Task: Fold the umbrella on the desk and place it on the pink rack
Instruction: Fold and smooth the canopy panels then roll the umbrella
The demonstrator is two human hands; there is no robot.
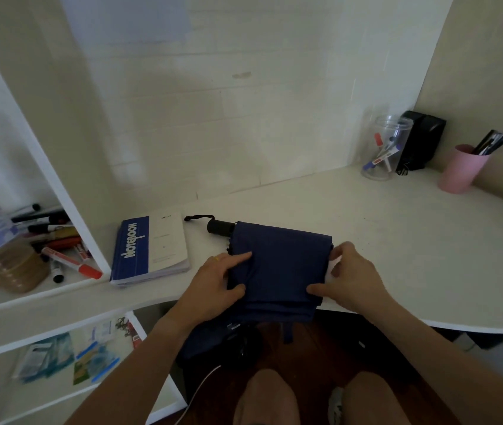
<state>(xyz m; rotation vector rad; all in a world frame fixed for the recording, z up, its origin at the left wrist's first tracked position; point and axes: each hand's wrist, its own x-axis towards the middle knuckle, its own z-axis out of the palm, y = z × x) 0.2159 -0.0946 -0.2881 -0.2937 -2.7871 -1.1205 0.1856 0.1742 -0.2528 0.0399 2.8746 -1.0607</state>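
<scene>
Because the umbrella (277, 265) lies across the near edge of the tabletop (397, 228) with its long axis running left to right, the next fold turns on which end each hand commands. At the left, its black handle (220, 227) points toward the notebook (149, 250), wrist loop trailing beyond. My left hand (216, 283) presses the navy cloth there, forefinger stretched flat and thumb against the near fold, fingers mostly straight, nothing grasped. The flattened canopy spans the middle, its near layers spilling over the tabletop edge toward my lap. My right hand (348, 277) pinches the right end, fingers curled at the cloth's edge. No pink rack is in sight, only a pink cup (458, 170) far right.
</scene>
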